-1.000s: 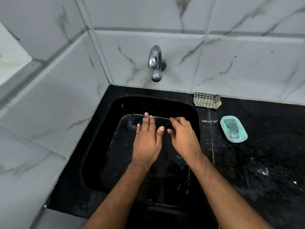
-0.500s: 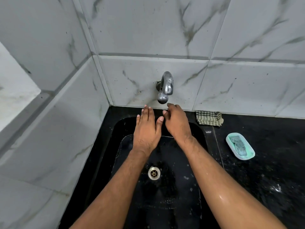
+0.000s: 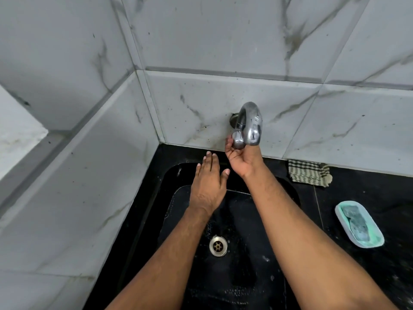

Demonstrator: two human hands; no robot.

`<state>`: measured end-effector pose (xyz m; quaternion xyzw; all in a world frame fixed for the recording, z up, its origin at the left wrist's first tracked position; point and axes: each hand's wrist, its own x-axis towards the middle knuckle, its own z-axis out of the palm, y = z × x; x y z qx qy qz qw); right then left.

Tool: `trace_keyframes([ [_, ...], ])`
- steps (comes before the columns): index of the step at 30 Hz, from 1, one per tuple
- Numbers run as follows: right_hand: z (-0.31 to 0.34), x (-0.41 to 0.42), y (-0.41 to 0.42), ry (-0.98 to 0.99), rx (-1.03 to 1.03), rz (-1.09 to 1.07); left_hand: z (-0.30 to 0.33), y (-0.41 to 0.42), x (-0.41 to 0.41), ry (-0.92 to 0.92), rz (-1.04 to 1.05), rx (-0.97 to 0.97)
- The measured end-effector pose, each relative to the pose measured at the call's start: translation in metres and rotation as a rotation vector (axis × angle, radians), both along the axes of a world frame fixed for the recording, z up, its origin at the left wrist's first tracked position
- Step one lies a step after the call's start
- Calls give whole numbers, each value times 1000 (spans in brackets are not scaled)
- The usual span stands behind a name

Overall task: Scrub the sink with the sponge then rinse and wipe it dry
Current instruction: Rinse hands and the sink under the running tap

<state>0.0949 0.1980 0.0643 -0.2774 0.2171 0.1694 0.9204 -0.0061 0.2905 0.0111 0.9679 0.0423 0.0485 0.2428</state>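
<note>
Both hands risk splashing: your right hand [image 3: 242, 158] seemingly cups the chrome wall tap's [image 3: 249, 124] spout, while the left hand [image 3: 209, 184] hovers flat over the black sink [image 3: 288, 191].

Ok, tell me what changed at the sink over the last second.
The right hand rose from over the basin to the tap and now curls around its spout end. The left hand moved toward the sink's back edge, fingers straight, holding nothing. The sponge in its dish and the checked cloth stayed put.

Black stone counter [image 3: 368, 276] with sunken sink [image 3: 234, 276], checked cloth [image 3: 308, 173] by wall, sponge dish [image 3: 358, 223] nearer front.
</note>
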Motion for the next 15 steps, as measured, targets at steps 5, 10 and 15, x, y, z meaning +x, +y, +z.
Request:
trace_keyframes([
  [5, -7, -4, 2, -397, -1134, 132, -16, -5, -7, 20, 44, -97],
  [10, -24, -22, -16, -369, -1145, 218, -20, -35, -35, 81, 367, -841],
  [15, -36, -75, -18, -48, -515, 140, -15, -47, -40, 173, 589, -1562],
])
